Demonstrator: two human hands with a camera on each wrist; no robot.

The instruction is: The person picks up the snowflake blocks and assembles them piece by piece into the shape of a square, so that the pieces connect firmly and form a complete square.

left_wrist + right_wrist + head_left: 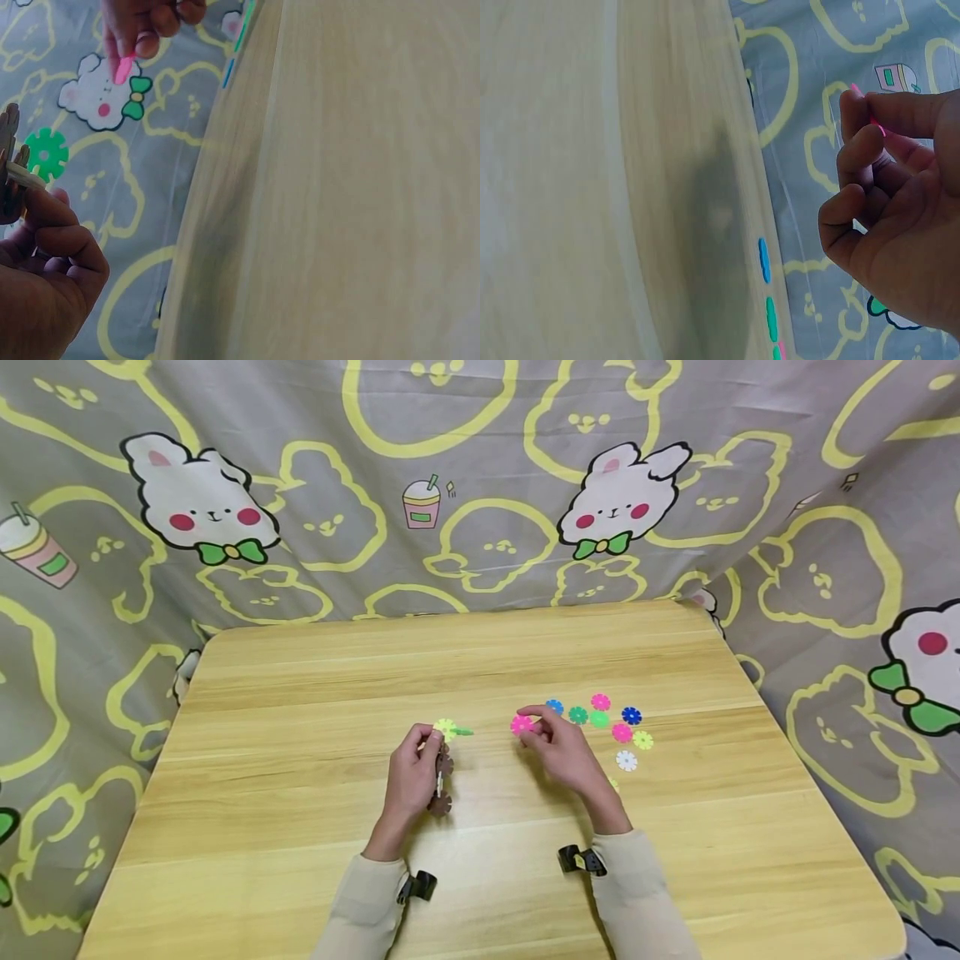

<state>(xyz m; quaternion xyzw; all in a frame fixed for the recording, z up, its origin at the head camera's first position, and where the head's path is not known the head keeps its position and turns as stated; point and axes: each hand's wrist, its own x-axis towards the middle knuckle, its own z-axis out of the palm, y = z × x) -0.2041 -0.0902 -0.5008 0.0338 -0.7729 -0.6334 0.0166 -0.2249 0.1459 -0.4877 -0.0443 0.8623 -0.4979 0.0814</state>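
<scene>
My left hand (pixel 411 777) grips a joined piece made of notched plastic snowflake discs. A yellow disc (pixel 446 728) and an edge-on green disc (pixel 465 732) stick out at its top, with brown discs (pixel 441 805) lower down. The left wrist view shows the green disc (pixel 48 154) face-on beside a pale disc (pixel 24 175) at the fingertips; the fingers hide part of the piece. To the right, my right hand (pixel 562 747) pinches a single pink snowflake disc (pixel 520 725) between thumb and index finger, apart from the joined piece. The right wrist view has this pink disc (pixel 878 127) nearly edge-on.
Loose snowflake discs lie spread on the wooden table (pixel 300 710) beyond and right of my right hand, among them a dark blue disc (pixel 632 716), a white disc (pixel 626 761) and a teal disc (pixel 577 715). A patterned curtain (pixel 480 443) hangs around the table's far and side edges.
</scene>
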